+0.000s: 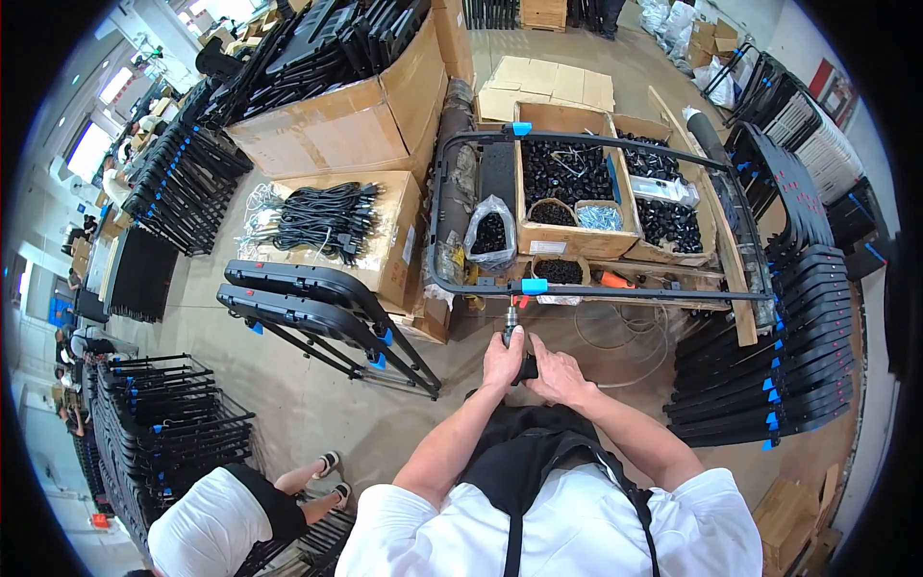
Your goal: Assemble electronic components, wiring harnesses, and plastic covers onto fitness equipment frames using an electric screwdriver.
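Observation:
Both of my hands are on a power screwdriver (511,319) in front of my waist. My left hand (502,362) wraps its front part, and my right hand (560,375) closes round the black rear part, mostly hiding it. The driver's tip points away from me at the near bar of a black tubular frame (615,292), beside a blue clip (535,286). Whether the tip touches the bar I cannot tell. This frame lies level across the workbench, with another blue clip (521,129) on its far bar.
Inside the frame stand boxes of black plastic parts (565,171), a tub of silver screws (600,217) and a bag of black pieces (490,237). Folded black frames (317,298) stand left; more (769,356) stack right. A thin hose (635,337) loops below. A person (216,519) is at lower left.

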The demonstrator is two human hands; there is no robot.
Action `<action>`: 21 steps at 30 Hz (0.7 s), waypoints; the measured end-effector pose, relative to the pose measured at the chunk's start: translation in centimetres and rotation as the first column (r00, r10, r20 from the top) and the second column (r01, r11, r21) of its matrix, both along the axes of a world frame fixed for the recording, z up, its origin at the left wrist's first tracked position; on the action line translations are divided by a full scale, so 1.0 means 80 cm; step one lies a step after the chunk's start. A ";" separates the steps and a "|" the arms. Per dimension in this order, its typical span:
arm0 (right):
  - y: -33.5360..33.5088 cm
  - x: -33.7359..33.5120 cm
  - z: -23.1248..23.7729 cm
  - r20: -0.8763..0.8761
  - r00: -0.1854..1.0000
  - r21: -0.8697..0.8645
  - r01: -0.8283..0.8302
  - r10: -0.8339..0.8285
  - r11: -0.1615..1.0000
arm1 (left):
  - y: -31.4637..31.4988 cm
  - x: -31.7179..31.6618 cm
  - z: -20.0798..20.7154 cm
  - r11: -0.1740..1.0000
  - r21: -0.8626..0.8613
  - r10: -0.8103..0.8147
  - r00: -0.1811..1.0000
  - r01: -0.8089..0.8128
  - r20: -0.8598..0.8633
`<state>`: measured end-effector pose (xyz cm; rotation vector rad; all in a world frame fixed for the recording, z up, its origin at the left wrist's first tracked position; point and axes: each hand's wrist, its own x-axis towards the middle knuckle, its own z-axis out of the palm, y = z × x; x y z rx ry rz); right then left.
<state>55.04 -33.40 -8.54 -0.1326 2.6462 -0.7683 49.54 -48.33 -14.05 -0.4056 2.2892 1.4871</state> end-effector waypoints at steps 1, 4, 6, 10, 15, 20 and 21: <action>-0.001 -0.001 0.001 -0.005 1.000 -0.006 0.004 -0.004 1.000 | 0.000 -0.001 -0.003 1.000 -0.007 0.004 1.000 -0.004 -0.016; -0.004 -0.001 -0.005 -0.058 0.998 -0.004 -0.022 0.022 1.000 | 0.000 -0.006 -0.010 1.000 -0.010 0.008 1.000 -0.008 -0.020; -0.007 0.002 -0.011 -0.105 0.993 0.004 -0.052 0.053 0.999 | 0.000 -0.006 -0.012 1.000 -0.006 0.009 1.000 -0.009 -0.008; -0.012 0.009 -0.016 -0.172 0.985 -0.076 -0.036 0.023 0.996 | -0.002 0.000 -0.013 0.999 0.017 0.028 0.999 -0.027 -0.026; -0.010 0.015 -0.020 -0.122 0.992 -0.063 -0.035 0.027 0.997 | -0.001 0.008 0.002 1.000 0.018 0.021 1.000 -0.021 -0.009; -0.015 0.020 -0.015 -0.126 0.992 -0.064 -0.040 0.031 0.997 | -0.005 0.015 0.002 0.998 0.043 0.039 0.999 -0.038 -0.017; -0.014 0.021 -0.016 -0.126 0.992 -0.065 -0.038 0.030 0.997 | -0.005 0.017 0.002 0.998 0.042 0.037 0.999 -0.036 -0.017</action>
